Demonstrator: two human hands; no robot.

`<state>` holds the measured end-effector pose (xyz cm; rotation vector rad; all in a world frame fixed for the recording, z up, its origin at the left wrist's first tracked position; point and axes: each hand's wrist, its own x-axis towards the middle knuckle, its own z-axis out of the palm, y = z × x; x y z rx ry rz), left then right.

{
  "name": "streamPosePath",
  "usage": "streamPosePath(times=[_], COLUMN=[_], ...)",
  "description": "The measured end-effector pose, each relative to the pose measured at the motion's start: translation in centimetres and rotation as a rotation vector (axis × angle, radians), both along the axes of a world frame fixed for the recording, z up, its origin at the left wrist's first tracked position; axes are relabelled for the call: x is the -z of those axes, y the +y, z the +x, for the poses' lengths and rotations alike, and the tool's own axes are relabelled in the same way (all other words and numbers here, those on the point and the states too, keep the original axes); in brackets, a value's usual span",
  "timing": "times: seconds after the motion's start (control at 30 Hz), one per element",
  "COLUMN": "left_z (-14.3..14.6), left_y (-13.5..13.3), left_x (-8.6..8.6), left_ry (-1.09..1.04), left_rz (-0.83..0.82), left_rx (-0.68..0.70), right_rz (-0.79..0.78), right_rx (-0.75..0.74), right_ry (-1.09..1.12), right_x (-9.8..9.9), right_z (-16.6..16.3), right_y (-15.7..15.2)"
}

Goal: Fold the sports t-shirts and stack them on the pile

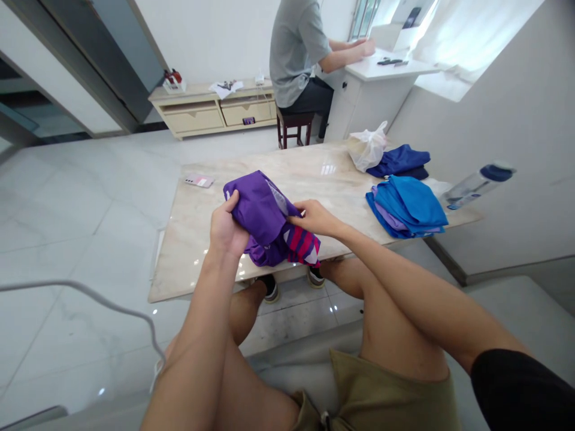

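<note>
Purple cloth (256,206) held up over the near edge of the table (173,263), between both hands. Left hand (227,230) grips its left side, thumb on top, fingers mostly hidden underneath. Right hand (317,217) pinches the right side, thumb and fingertips together on fabric by the pale grey panel. Bunched purple fabric (265,255) and a pink-striped part (303,244) sit below; can't tell if it's all one piece.

Risks, my judgement: right pinch looks to take only a little fabric, so it could slip and let that side flop open. Lower bunch is close to the table edge; a tug toward the body could drag it off. Uneven pull between hands could twist or crease the layers. Wide right-arm swing could disturb the blue clothes (406,203) or knock the bottle (478,184) beside them; phone (199,180) on the left seems low risk
</note>
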<state>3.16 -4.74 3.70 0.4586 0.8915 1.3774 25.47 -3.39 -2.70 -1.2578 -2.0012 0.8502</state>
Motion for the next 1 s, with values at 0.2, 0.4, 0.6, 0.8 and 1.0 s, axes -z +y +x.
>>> streamPosePath(times=[0.2,0.4,0.6,0.8,1.0], left_z=[-2.3,-3.8,-3.4,-4.6,-2.4], left_y=[1.8,2.7,1.4,1.3,1.1], left_x=[0.8,2.6,2.2,4.0,6.0], left_ry=[0.079,0.46,0.783,1.099,1.287], left_rz=[0.034,0.094,0.113,0.135,0.366], left_rx=[-0.097,-0.152,0.053,0.348,0.164], right_rz=[-0.209,-0.303,-0.324,-0.343,-0.36], right_rx=[0.198,0.262,0.288,0.268,0.215], right_ry=[0.421,0.631,0.653,0.657,0.627], right_x=[-2.2,-2.6,-2.6,-2.9,-3.4], right_z=[3.4,5.5,5.8,5.5,4.9], right_y=[0.8,0.6,0.6,0.3,0.0])
